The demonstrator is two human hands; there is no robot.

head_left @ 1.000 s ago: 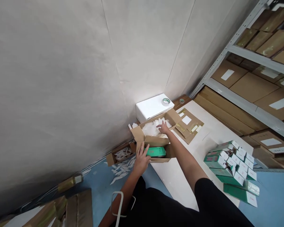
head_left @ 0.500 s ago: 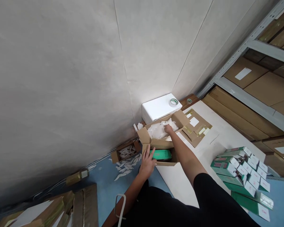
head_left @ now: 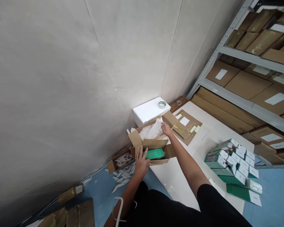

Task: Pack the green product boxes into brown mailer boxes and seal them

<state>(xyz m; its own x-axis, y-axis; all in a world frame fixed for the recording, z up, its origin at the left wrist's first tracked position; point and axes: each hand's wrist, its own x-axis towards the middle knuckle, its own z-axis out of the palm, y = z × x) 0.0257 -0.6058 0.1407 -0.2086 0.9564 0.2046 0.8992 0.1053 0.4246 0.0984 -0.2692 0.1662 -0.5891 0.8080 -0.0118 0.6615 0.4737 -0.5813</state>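
An open cardboard box (head_left: pixel 135 139) stands at the near left end of a white table (head_left: pixel 215 135). My left hand (head_left: pixel 141 161) rests against the box's front side, fingers spread over a green packet (head_left: pixel 154 153) that shows through an opening. My right hand (head_left: pixel 166 128) reaches into the top of the box and pinches a sheet of white packing paper (head_left: pixel 152 130), which is lifted up from the rest.
A white foam box (head_left: pixel 148 110) with a tape roll (head_left: pixel 162 104) stands behind by the wall. Flattened cardboard (head_left: pixel 186 125) lies on the table. Several green and white packets (head_left: pixel 234 167) are stacked at the right. Shelves of cartons (head_left: pixel 246 85) line the right. Paper scraps (head_left: pixel 123 170) litter the blue floor.
My right hand has closed on the white paper and raised it out of the box. My left hand stays on the box's front.
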